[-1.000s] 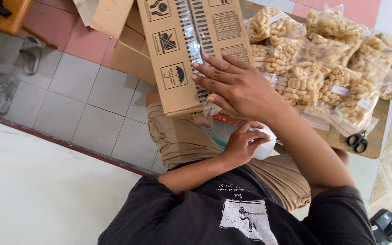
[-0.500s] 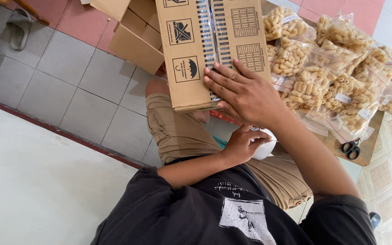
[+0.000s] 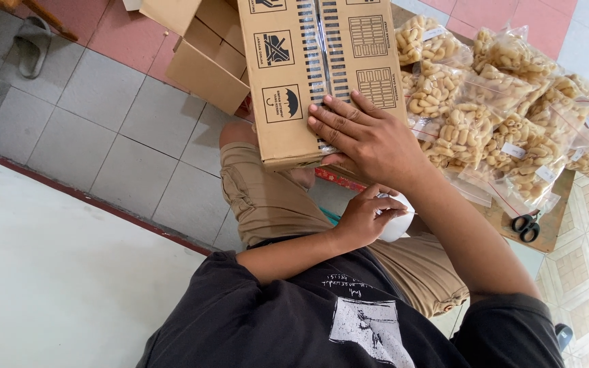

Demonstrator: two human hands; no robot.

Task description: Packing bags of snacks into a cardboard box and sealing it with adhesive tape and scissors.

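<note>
Two hands: the right hand [image 3: 369, 136] lies flat on a cardboard box [image 3: 288, 75]; the left hand [image 3: 366, 217] holds a white roll [image 3: 398, 221], probably tape.
Box position: upper middle of the view, its near end over the person's lap, above the tan shorts [image 3: 267, 197].
Box long axis: roughly 12 to 6 o'clock, tipped slightly; a clear tape strip [image 3: 318, 41] runs along the centre seam in the same line.
Right-hand fingers: spread and straight, pointing to 9 o'clock, the tips across the seam near the box's 6 o'clock end, the thumb curled over the near edge; it grips nothing, only presses.
Left-hand fingers: curled closed around the roll, just off the box.
Key relation: the box's near end sits at 12 o'clock from the left hand, close but apart; the roll is at 6 o'clock from the right hand. The right hand is the one on the box, and the left hand is the nearer to the roll.
Snack bags [image 3: 485, 116]: clear packets of pale curled crackers heaped at 3 o'clock from the box, touching its side.
Scissors [image 3: 527, 225]: black-handled, at 4 o'clock, on a brown board [image 3: 553, 232].
Second carton [image 3: 199, 54]: open, at 9 o'clock from the box.
Floor [image 3: 103, 123]: grey tiles, with a sandal [image 3: 32, 44] far out at 10 o'clock.
</note>
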